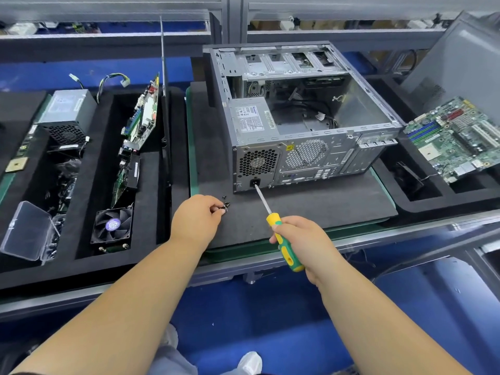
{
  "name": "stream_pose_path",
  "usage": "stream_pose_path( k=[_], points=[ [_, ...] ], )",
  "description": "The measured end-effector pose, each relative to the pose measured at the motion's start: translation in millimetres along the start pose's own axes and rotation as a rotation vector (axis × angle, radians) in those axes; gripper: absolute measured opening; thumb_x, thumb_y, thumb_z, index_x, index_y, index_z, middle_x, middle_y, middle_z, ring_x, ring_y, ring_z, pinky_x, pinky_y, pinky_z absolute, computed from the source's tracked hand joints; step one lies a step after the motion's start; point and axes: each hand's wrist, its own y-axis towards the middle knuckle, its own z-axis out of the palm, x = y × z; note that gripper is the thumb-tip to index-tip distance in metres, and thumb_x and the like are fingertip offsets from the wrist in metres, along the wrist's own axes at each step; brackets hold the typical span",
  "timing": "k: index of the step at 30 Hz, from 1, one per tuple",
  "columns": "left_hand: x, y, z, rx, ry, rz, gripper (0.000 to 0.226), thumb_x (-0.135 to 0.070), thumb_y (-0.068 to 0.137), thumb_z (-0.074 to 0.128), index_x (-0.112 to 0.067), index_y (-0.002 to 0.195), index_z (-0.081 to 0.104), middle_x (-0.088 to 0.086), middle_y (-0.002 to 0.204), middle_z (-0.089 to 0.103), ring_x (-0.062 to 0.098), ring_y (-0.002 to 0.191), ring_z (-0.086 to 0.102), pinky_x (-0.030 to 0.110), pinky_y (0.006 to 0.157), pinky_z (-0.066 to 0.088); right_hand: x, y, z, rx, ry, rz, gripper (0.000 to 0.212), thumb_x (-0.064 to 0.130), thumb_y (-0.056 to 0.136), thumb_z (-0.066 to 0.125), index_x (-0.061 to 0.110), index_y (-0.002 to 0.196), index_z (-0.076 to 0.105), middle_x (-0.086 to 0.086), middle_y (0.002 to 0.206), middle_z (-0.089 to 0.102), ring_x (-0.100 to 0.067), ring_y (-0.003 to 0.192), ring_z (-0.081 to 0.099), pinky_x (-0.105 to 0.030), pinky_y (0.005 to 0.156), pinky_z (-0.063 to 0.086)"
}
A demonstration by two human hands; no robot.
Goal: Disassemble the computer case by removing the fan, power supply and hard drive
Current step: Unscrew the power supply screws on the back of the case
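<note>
The computer case (305, 117) lay on its side on the dark foam mat (311, 204), open face up, rear panel turned toward the person, just beyond both hands. The left hand's fingertips (216, 208) were curled and pinching small dark screws (226, 204) at the mat surface, with one more loose screw (224, 197) lying just beside them. The left hand (196, 219) sat short of the case's near left corner. The right hand (300, 238) was clenched around the yellow-and-green handle of a screwdriver (281, 234), whose shaft ran up and to the left, its tip at the rear panel by the power socket (255, 182). The power supply (253, 119) remained seated in the near left corner of the case, its long axis running away from the person, its fan grille (258, 161) facing the hands. The right hand, through the tool, was the nearer to it. In my judgement the supply's fixing screws were being dealt with; whether any remained fitted could not be told. To the left, a foam tray (89, 169) held another power supply (69, 109), circuit boards (143, 115) and a fan (112, 226). A motherboard (454, 136) lay to the right.
</note>
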Motion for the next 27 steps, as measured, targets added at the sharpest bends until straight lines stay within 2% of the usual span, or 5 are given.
stream_pose_path(
  k=[4, 8, 16, 23, 27],
  points=[
    [0, 0, -1, 0.031, -0.117, -0.014, 0.018, -0.021, 0.087, 0.067, -0.031, 0.102, 0.072, -0.02, 0.082, 0.063, -0.001, 0.074, 0.059, 0.012, 0.072, 0.043, -5, 5, 0, 0.003, 0.039, 0.003, 0.012, 0.029, 0.096, 0.054, 0.027, 0.095, 0.066, 0.003, 0.087, 0.072, -0.019, 0.084, 0.062, -0.037, 0.073, 0.052],
    [0, 0, -3, 0.022, -0.197, -0.022, 0.023, -0.015, 0.086, 0.067, -0.031, 0.102, 0.072, -0.02, 0.084, 0.064, -0.002, 0.077, 0.06, 0.009, 0.075, 0.044, -9, 8, 6, 0.016, 0.058, 0.029, 0.015, 0.029, 0.096, 0.053, 0.024, 0.094, 0.066, 0.006, 0.079, 0.072, -0.015, 0.076, 0.062, -0.033, 0.066, 0.05],
    [-5, 8, -13, -0.008, -0.307, 0.058, 0.025, -0.018, 0.084, 0.07, -0.033, 0.103, 0.066, -0.015, 0.093, 0.061, 0.002, 0.084, 0.059, 0.019, 0.081, 0.05, -9, 10, 25, 0.01, 0.016, 0.007, 0.013, 0.034, 0.095, 0.051, 0.026, 0.092, 0.062, 0.011, 0.072, 0.071, -0.01, 0.071, 0.061, -0.031, 0.064, 0.05],
    [-13, 22, -21, 0.046, -0.369, 0.087, 0.059, -0.023, 0.083, 0.072, -0.031, 0.137, 0.048, -0.016, 0.119, 0.058, 0.001, 0.107, 0.054, 0.022, 0.094, 0.044, -4, 16, 38, -0.049, -0.007, -0.012, 0.005, 0.033, 0.092, 0.059, 0.029, 0.095, 0.059, 0.017, 0.068, 0.07, -0.007, 0.074, 0.064, -0.03, 0.065, 0.049],
    [-9, 31, -26, 0.108, -0.343, 0.107, 0.066, -0.027, 0.082, 0.072, -0.035, 0.14, 0.041, -0.015, 0.129, 0.055, 0.005, 0.116, 0.052, 0.022, 0.098, 0.039, -4, 17, 37, -0.089, -0.001, -0.012, 0.008, 0.031, 0.089, 0.064, 0.029, 0.095, 0.061, 0.015, 0.069, 0.071, -0.005, 0.066, 0.062, -0.026, 0.059, 0.044]
  ],
)
